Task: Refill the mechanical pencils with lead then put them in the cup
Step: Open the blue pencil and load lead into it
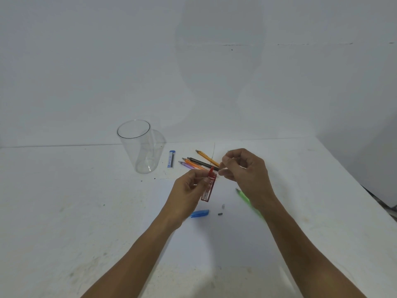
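Left hand (189,188), right of the cup (131,153), pinches the red lead case (208,188). Right hand (247,168) is pinched at its mouth, contents indiscernible. Risk: lead snapping under pressure.

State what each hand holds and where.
Left hand pinches the red lead case by its upper half. Right hand has fingertips pinched beside the case's top; what they hold cannot be told.
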Available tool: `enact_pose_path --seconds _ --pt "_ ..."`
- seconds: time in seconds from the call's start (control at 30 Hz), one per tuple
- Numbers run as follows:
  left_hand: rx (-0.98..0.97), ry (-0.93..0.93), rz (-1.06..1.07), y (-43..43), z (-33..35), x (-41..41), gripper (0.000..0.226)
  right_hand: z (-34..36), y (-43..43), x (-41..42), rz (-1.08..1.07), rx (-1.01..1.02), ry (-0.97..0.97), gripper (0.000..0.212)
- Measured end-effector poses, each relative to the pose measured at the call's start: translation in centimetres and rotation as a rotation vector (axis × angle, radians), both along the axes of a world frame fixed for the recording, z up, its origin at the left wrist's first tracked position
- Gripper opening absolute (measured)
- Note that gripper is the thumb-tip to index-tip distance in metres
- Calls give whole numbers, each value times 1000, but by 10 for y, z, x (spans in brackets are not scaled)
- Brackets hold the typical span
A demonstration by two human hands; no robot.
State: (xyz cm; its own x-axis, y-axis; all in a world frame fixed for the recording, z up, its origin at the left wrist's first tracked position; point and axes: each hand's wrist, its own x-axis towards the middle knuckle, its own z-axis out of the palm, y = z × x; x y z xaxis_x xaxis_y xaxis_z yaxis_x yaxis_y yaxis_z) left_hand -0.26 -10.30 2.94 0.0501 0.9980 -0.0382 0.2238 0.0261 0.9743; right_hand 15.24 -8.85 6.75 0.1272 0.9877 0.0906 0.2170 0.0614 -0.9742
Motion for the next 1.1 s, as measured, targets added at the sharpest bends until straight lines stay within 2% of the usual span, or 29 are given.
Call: enact_pose_path --seconds 0.17,0.33,0.5,0.57,0.77,1.1 --pt "-9 32 1 1 -1 0 14 1 3 1 -55 32 91 8" --pt "-6 10 -2 3 -2 -1 15 0 3 4 -24 -98 421 8" --pt "6 -24 -2 3 -2 -2 15 -7 2 5 52 -169 561 21" --pt "14 -32 -2 4 -2 -3 15 -9 2 4 77 -184 579 24" --pt "46 -16 6 5 -6 -5 13 -17 -2 1 100 -253 500 13" --pt "144 67 -76 3 -9 -5 24 -26 -6 -5 139 -353 425 15"
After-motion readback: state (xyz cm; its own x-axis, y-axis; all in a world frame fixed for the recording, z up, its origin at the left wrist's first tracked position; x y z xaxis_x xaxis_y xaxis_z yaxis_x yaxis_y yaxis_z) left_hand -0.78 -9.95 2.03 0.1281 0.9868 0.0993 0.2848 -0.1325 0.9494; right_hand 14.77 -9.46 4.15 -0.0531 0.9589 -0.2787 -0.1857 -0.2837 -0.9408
